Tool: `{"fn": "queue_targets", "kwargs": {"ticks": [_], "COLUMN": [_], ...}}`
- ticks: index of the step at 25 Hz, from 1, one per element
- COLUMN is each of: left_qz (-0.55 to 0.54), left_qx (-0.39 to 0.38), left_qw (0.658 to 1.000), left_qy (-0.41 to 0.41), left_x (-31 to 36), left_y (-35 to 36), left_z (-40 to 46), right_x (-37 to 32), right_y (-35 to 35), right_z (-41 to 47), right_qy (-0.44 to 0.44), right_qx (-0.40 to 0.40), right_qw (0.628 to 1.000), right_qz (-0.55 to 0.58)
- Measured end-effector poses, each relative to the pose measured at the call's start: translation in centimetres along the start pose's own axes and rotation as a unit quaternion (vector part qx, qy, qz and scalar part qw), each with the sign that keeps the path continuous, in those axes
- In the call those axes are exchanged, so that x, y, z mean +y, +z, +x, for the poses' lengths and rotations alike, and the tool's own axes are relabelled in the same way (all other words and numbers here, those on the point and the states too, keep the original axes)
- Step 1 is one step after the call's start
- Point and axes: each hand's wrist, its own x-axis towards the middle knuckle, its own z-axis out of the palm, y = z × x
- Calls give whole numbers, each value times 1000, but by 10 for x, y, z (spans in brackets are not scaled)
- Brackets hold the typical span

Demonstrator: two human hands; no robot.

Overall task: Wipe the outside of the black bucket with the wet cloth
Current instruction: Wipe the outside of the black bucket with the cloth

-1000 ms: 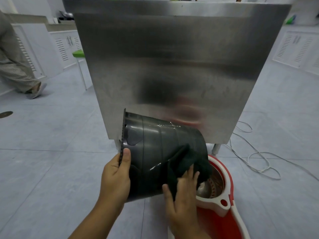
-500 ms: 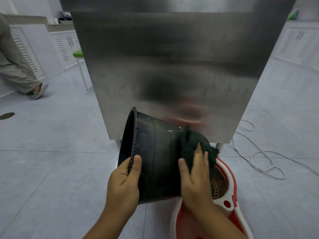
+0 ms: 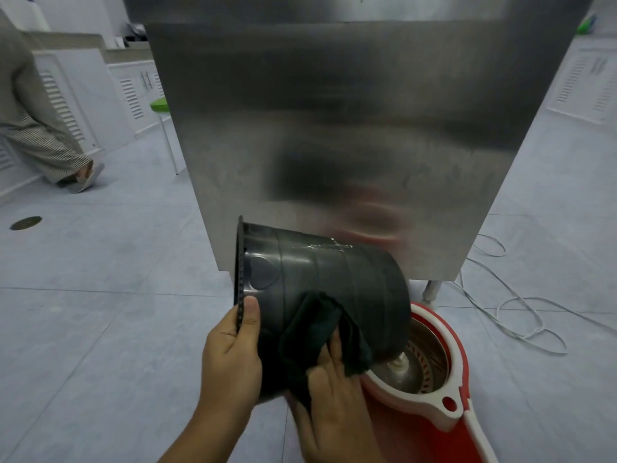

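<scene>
Grey floor tiles (image 3: 100, 329) run under everything, and a brushed steel cabinet (image 3: 350, 128) on short legs fills the background. Held up in front of that cabinet, the black bucket (image 3: 334, 279) lies on its side in the air, rim pointing left and base pointing right, its base end hanging over the red and white spin mop bucket (image 3: 444, 396). Water streaks glint on the upper wall of the black bucket. At the rim, the left hand (image 3: 230, 359) grips the ribbed edge, thumb laid on the outer wall and the other fingers curled out of sight behind the rim. Against the lower side wall, the right hand (image 3: 334, 406) presses the wet cloth (image 3: 320, 332), a dark bunched rag; its fingers lie flat and slightly spread on the cloth, and loose folds hang past the fingertips toward the base. Inside the spin mop bucket a metal wringer basket (image 3: 417, 362) shows. A white cable (image 3: 521, 315) loops on the tiles to the right. Far left, another person's striped trouser leg and slipper (image 3: 83, 175) stand near white louvred cupboards (image 3: 130, 95), beside a green stool (image 3: 160, 105)
</scene>
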Motion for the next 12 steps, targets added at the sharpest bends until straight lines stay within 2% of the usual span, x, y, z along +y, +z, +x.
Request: {"fn": "queue_targets", "kwargs": {"ticks": [2, 5, 8, 12], "left_qz": [6, 16, 33, 46], "left_qx": [-27, -60, -62, -68], "left_qw": [1000, 998, 996, 994], "left_qy": [12, 33, 62, 77], "left_x": [-1, 1, 5, 4], "left_y": [1, -2, -5, -10], "left_z": [-3, -8, -11, -10], "right_x": [1, 22, 55, 76], "right_y": [-16, -33, -39, -49], "right_z": [15, 33, 39, 39], "right_qy": [35, 196, 352, 499], "right_qx": [23, 90, 112, 109], "right_qw": [997, 968, 914, 821], "right_qz": [58, 132, 170, 255]}}
